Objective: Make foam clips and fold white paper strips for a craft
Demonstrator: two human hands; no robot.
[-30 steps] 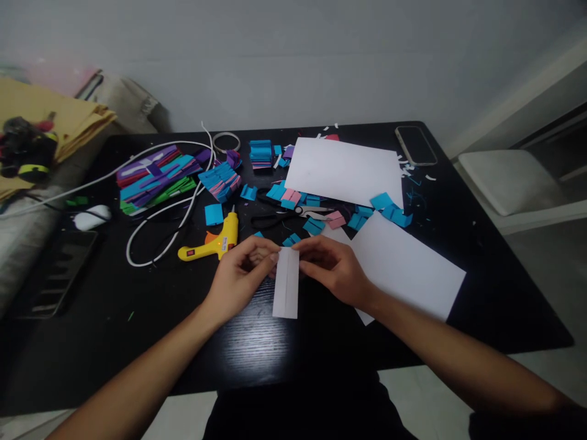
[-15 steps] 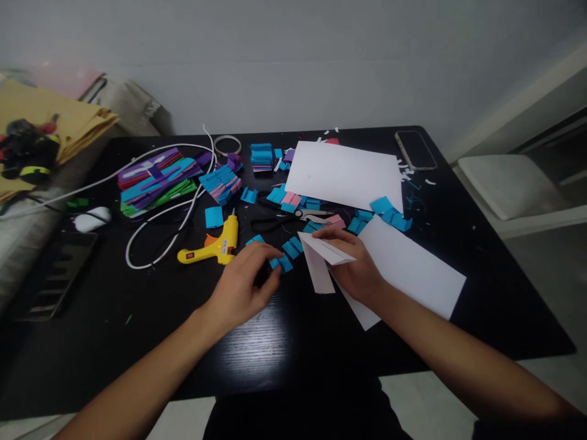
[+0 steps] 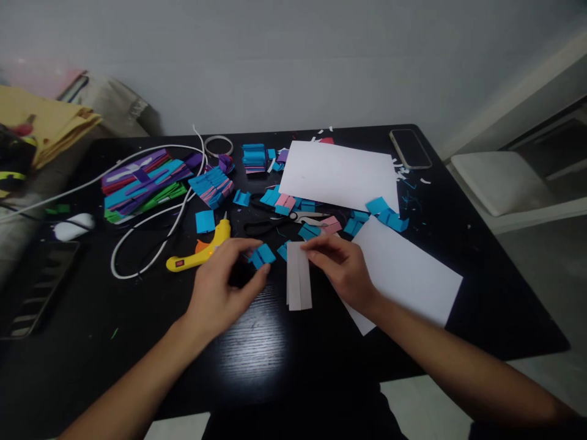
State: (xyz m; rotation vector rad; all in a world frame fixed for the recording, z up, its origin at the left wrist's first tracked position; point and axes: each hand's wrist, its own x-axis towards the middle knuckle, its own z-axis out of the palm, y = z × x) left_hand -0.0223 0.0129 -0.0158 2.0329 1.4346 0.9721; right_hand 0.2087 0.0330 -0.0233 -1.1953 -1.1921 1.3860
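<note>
Between thumb and fingertips, my right hand [image 3: 346, 269] pinches the top right corner of a folded white paper strip [image 3: 299, 278], which hangs upright with a lengthwise crease. My left hand [image 3: 229, 287] is open, its thumb and fingers apart. Small folded blue paper pieces [image 3: 262, 253] lie just beyond the left fingertips; whether they touch is hard to tell. Behind the left hand lies a yellow glue gun [image 3: 202, 250], partly covered by the fingers. A white paper sheet [image 3: 408, 269] rests under my right wrist.
Black-handled scissors [image 3: 275, 223] lie among blue and pink folded pieces. Another white sheet [image 3: 339, 174] is at the back. Bundled coloured paper strips [image 3: 144, 180] sit at left beside a looped white cable [image 3: 158, 256]. A phone [image 3: 410, 148] lies at the far right corner.
My right hand has brought the folded paper left and turned it from tilted to upright. My left hand has drawn back slightly to the left, thumb and fingers wider apart. The view has shifted a little.
</note>
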